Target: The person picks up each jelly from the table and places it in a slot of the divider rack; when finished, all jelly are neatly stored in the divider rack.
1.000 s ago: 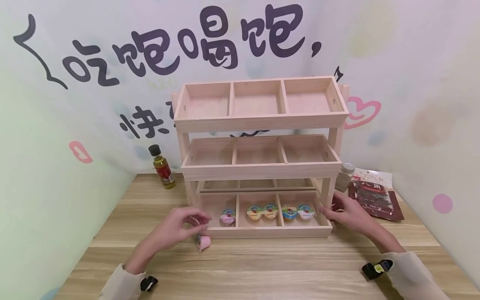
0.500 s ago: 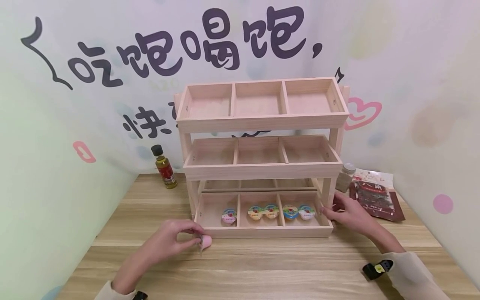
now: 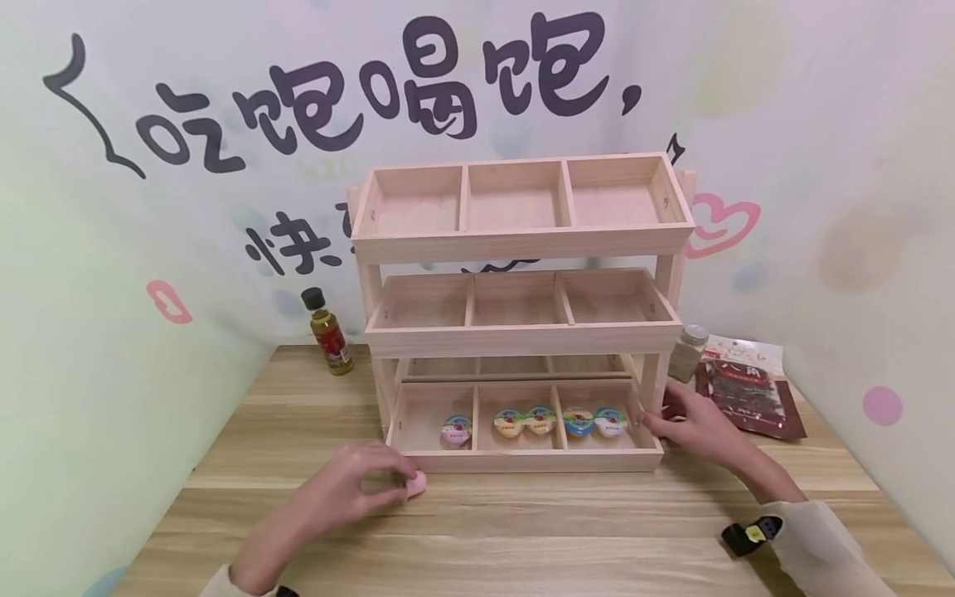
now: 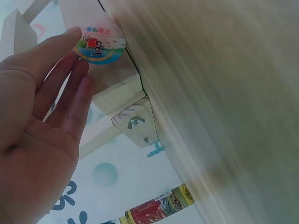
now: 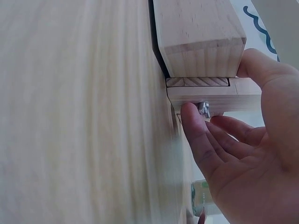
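My left hand [image 3: 358, 487] pinches a pink jelly cup [image 3: 416, 484] at the front left corner of the three-tier wooden rack [image 3: 522, 342]. In the left wrist view, the jelly cup's printed lid [image 4: 102, 44] faces the camera, with the thumb at its edge. My right hand [image 3: 694, 423] holds the rack's lower right end. Its thumb is by the bottom tray's side, and its fingers [image 5: 194, 123] are at the post beside a metal bolt. In the bottom tray, one pink-lidded jelly cup [image 3: 457, 429] lies left, two yellowish cups [image 3: 525, 421] centre, and two bluish cups [image 3: 594, 422] right.
An oil bottle [image 3: 328, 333] with a black cap stands left of the rack. To the right are a lidded jar [image 3: 688, 352] and a dark red spice packet [image 3: 748, 396]. Behind is a wall [image 3: 806, 99] with lettering.
The left hand has come down from the tray's left end to the pink jelly cup on the table and taken hold of it. The right hand stays put.
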{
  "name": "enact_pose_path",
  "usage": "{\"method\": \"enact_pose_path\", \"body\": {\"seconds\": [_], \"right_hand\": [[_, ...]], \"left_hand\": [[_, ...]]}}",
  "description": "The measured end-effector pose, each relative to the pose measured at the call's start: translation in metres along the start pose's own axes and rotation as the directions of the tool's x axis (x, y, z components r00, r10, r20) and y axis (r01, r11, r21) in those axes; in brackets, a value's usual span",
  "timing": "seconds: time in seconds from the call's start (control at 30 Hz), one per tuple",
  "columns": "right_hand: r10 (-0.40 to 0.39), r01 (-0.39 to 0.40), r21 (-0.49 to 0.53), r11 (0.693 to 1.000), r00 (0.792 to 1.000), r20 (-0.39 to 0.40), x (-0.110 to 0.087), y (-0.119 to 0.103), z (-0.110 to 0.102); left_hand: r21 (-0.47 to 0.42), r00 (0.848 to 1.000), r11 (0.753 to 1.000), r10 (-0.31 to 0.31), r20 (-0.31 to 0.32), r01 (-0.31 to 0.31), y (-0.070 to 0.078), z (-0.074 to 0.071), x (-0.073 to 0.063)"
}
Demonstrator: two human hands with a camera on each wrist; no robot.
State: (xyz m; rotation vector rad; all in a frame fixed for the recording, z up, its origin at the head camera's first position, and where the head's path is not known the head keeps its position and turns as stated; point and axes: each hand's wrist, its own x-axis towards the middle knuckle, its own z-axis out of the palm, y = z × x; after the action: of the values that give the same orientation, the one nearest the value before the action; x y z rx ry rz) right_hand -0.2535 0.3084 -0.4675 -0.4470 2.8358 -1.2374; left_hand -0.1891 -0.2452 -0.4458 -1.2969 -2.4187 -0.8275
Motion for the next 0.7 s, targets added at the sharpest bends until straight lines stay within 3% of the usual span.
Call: {"method": "enact_pose_path", "body": {"seconds": [0.13, 0.23, 0.53, 0.7], "right_hand": [[0.0, 0.0, -0.003, 1.0, 1.0, 0.001, 0.0, 0.001, 0.0], [0.0, 0.0, -0.011, 1.0, 1.0, -0.004, 0.0, 0.002, 0.0], [-0.001, 0.001, -0.012, 1.0, 1.0, 0.003, 0.001, 0.002, 0.0], [-0.014, 0.014, -0.013, 1.0, 1.0, -0.004, 0.001, 0.002, 0.001]], "left_hand": [[0.018, 1.0, 1.0, 0.02, -0.023, -0.02, 0.003, 0.003, -0.001], [0.024, 1.0, 1.0, -0.001, -0.018, 0.001, 0.004, 0.003, -0.002], [0.008, 0.998, 1.0, -0.026, 0.057, 0.026, 0.006, 0.007, -0.008], [-0.06, 0.993, 0.995, -0.07, 0.098, 0.076, 0.007, 0.012, -0.006]]}}
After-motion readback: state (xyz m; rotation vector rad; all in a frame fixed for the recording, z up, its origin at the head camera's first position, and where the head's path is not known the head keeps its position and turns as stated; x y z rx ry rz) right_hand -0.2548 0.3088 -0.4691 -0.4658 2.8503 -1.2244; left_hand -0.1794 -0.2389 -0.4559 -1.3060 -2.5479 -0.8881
